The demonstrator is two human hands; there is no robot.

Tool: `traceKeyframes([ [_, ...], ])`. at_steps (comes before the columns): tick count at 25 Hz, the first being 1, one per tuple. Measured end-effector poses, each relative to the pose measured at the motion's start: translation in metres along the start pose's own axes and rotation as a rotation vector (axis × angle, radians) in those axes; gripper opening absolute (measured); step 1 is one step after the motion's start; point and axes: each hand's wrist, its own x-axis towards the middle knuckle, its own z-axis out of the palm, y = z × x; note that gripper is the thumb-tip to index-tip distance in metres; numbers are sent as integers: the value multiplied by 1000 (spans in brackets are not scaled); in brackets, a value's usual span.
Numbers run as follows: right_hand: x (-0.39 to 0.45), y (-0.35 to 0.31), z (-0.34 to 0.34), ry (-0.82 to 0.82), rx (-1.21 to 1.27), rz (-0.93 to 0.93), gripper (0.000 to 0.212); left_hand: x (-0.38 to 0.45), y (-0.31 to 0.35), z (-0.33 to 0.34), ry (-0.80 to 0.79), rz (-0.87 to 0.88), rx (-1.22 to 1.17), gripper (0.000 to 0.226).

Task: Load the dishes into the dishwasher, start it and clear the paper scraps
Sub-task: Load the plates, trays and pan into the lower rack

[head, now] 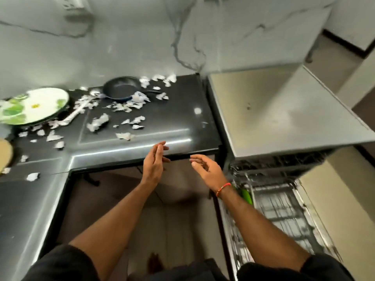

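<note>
Black and non-stick by the look of it, the frying pan [121, 89] sits at the back of the dark desk [172, 118], at about eleven o'clock from the hands, its handle pointing toward three o'clock. Torn paper scraps [97, 123] lie around it and touch its near rim. A floral plate [34, 106] rests farther out at nine o'clock, near the desk's left edge, with a long pale utensil [75, 115], blurred, just beside it. The dishwasher [284, 110] stands at three o'clock with its door down and the lower rack [280, 211] pulled out; something green [246, 196] already sits in the rack's near corner.

Both hands hover just off the desk's front edge, holding nothing. The left hand [155, 161] has straight fingers raised edge-on; the right hand [205, 169] is relaxed, fingers loosely spread, a red thread at the wrist.

The step in hand seems to be fetching the next dish. It would go best to reach over the scraps, not sweep through them, take the pan by its handle, lift it clear so no paper clings underneath, then swing it toward three o'clock and set it tilted between the rack's tines. The plate is best carried with two hands.
</note>
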Motion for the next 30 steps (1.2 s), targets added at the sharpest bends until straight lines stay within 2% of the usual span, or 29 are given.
traceKeyframes([
  [4,60,-43,101,-59,34,-43,21,28,-14,-103,96,34,21,29],
  [9,113,-80,233,-185,72,-47,21,49,-30,-232,246,-21,-8,33],
  [12,132,-93,286,-263,52,-44,23,53,-42,-284,362,-78,-56,30],
  [17,170,-95,351,-438,6,-25,28,51,-64,-337,611,-213,-89,33],
  [19,184,-94,366,-493,-8,-3,28,49,-67,-346,662,-239,-107,33],
  [25,240,-121,442,-724,-49,-8,28,61,-72,-411,994,-254,-149,19],
  [30,256,-123,507,-860,-80,41,45,61,-96,-463,1147,-313,-60,29],
])
